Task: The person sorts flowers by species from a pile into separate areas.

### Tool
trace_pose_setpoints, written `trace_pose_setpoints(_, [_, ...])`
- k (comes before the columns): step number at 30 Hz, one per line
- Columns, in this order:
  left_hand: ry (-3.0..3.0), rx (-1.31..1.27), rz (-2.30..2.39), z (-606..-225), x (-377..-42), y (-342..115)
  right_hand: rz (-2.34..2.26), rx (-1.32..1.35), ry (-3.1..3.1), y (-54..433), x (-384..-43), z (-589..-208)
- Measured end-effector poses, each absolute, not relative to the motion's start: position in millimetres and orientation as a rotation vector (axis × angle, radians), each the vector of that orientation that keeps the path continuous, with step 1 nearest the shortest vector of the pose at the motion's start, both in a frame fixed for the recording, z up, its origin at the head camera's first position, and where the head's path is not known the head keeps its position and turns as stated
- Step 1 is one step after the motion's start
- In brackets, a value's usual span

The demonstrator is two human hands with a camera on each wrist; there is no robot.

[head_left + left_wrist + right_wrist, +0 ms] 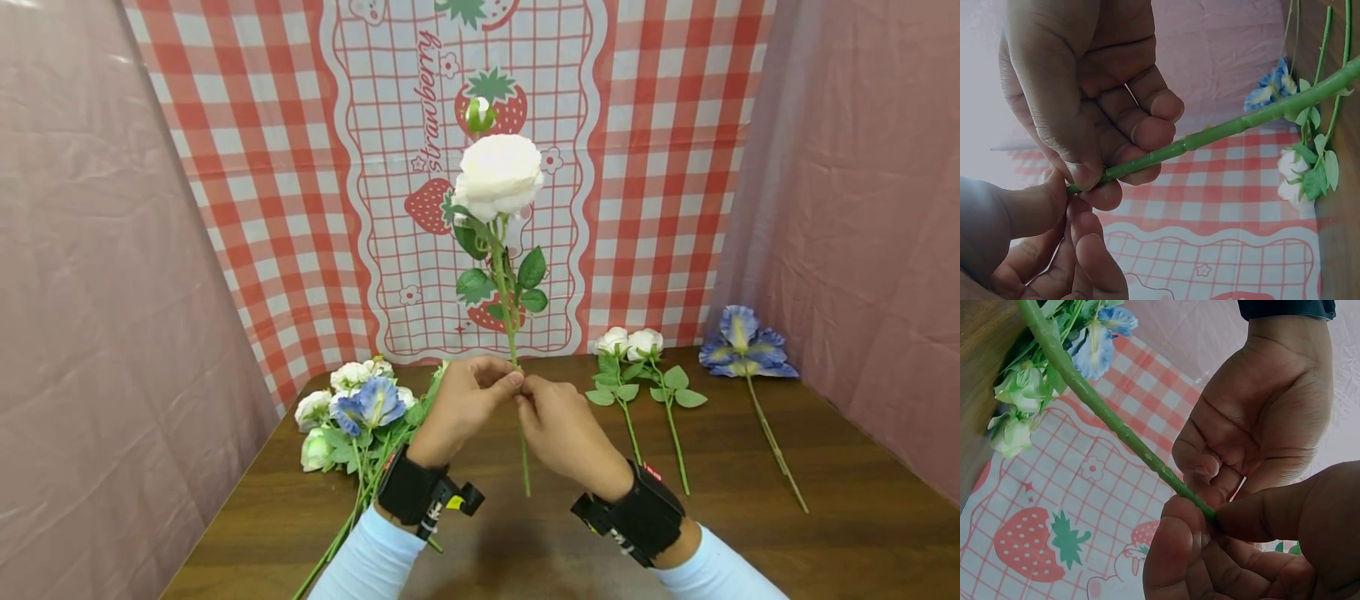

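Observation:
A long-stemmed white flower (498, 177) stands upright in front of me, with a small green-and-white bud (480, 115) above the bloom and green leaves (532, 268) along its stem. My left hand (471, 402) pinches the green stem (1216, 133) between thumb and fingers. Right beside it, my right hand (561, 427) pinches the same stem, the fingertips of both hands meeting there. In the right wrist view the right thumb and fingers close round the stem (1107, 415). Below the hands, the stem's lower end (526, 471) hangs down over the table.
On the brown table (750, 533), a bunch of white flowers (315, 408) with a blue flower (372, 404) lies at left. Two white roses (643, 343) lie at right, and another blue flower (742, 346) farther right. A checked strawberry-print cloth (660, 167) hangs behind.

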State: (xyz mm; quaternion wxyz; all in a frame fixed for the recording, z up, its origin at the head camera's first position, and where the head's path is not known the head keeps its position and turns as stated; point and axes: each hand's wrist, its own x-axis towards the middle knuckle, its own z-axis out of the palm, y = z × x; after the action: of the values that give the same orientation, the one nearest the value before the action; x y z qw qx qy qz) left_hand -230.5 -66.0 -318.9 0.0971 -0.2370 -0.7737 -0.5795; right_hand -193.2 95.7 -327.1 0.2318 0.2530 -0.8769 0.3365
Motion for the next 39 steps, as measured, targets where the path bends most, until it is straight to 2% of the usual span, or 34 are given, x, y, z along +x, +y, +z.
trace_pose_setpoints(39, [-2.086, -0.642, -1.809, -320.4, -222.9, -53.8, 0.717, 0.569, -2.149, 96.2, -188.7, -323.5])
